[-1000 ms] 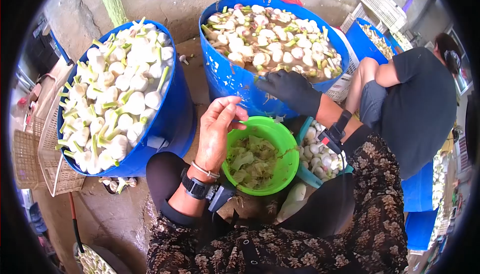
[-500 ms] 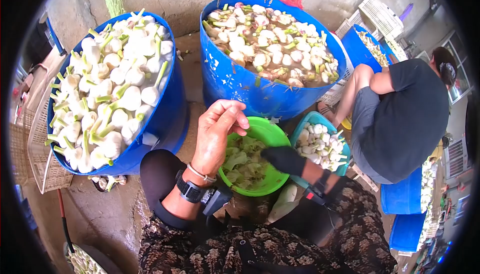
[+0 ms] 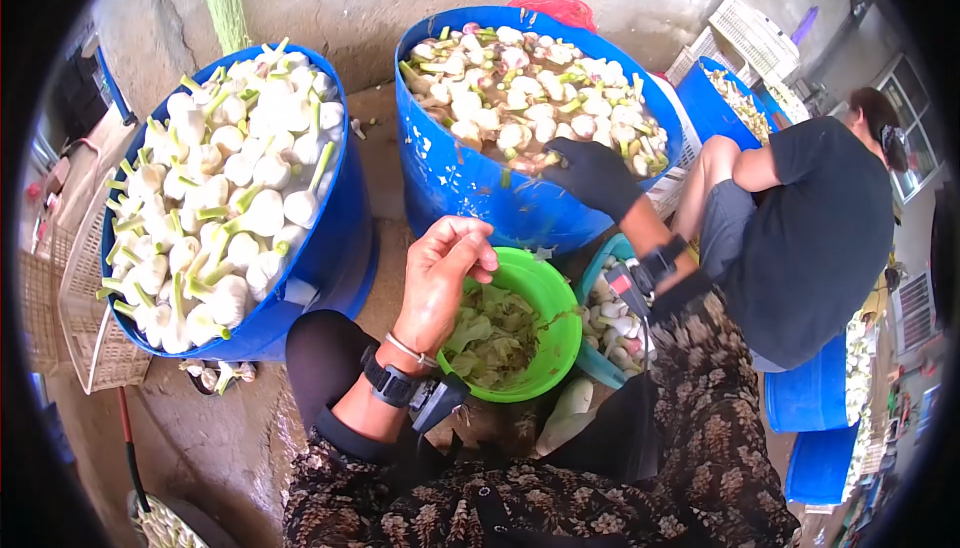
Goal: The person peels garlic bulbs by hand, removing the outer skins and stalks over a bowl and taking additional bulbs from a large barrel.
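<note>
My bare left hand (image 3: 452, 266) hovers over the left side of a bright green basin (image 3: 562, 333), its thumb and fingers curled together with nothing visible in them. In the basin lie pale, wilted garlic peelings (image 3: 492, 333). My right hand (image 3: 592, 176), in a black glove, reaches over the near rim of the middle blue barrel (image 3: 450, 183). Its fingers are apart at the garlic bulbs (image 3: 515, 135) floating in brownish water; whether they touch one is unclear. Beneath my right forearm stands a teal basin (image 3: 597, 366) of whitish garlic bulbs (image 3: 617, 313), partly covered by the arm.
At left, a blue barrel (image 3: 345, 248) is heaped with white garlic bulbs (image 3: 215, 188). Plastic crates (image 3: 90, 318) stand beside it. A person in a dark shirt (image 3: 815, 238) crouches close on my right, near more blue tubs (image 3: 805, 398). Behind is a concrete wall (image 3: 320, 8).
My right hand has moved from the green basin up and forward to the middle barrel's rim, uncovering the peelings. My left hand has stayed almost in place, still curled.
</note>
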Available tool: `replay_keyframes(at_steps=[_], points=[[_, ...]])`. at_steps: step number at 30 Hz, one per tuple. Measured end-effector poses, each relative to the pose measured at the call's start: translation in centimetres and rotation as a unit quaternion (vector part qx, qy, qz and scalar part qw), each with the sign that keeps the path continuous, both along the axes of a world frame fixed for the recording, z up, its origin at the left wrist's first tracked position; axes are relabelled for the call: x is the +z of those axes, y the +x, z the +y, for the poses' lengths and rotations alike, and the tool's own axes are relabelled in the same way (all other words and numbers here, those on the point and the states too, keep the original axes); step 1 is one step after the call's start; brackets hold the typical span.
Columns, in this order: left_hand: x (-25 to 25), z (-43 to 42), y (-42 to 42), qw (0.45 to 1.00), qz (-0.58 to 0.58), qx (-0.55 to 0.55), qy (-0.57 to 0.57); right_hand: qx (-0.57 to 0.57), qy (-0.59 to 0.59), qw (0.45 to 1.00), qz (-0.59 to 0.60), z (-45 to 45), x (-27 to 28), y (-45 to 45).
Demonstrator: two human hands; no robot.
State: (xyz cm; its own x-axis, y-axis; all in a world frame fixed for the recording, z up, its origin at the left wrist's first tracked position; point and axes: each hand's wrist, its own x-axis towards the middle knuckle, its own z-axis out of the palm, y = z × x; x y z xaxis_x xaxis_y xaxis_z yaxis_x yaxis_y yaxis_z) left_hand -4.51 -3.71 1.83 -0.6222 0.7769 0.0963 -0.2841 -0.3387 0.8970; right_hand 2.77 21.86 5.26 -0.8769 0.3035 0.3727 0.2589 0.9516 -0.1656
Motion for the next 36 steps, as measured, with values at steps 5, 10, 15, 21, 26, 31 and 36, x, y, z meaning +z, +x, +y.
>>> replay_keyframes(at_steps=[5,10,15,21,26,31,36], points=[[-1.2,1.2,-0.1,0.996,0.074,0.053,-0.011,0.036,-0.188,0.972,0.139,0.4,0.4,-1.5],[-0.8,2.3,2.0,0.945,0.3,0.094,-0.094,0.025,-0.38,0.916,0.128,-5.2,4.4,3.7],[-3.5,2.7,3.5,0.987,0.145,-0.071,0.002,0.071,-0.513,0.838,0.174,-8.5,0.1,6.9],[-3.2,2.6,3.6,0.994,0.047,-0.095,-0.03,0.085,-0.64,0.753,0.126,-9.5,-4.1,9.9],[-3.6,3.1,4.2,0.952,0.3,0.021,-0.061,0.058,-0.65,0.751,0.102,-10.9,-3.4,10.0],[-2.1,3.1,4.4,0.839,0.518,0.104,-0.129,0.039,-0.67,0.727,0.148,-10.6,-5.2,10.1],[-2.4,3.5,4.5,0.941,0.331,0.044,-0.045,0.035,-0.602,0.781,0.163,-9.6,-5.6,10.3]])
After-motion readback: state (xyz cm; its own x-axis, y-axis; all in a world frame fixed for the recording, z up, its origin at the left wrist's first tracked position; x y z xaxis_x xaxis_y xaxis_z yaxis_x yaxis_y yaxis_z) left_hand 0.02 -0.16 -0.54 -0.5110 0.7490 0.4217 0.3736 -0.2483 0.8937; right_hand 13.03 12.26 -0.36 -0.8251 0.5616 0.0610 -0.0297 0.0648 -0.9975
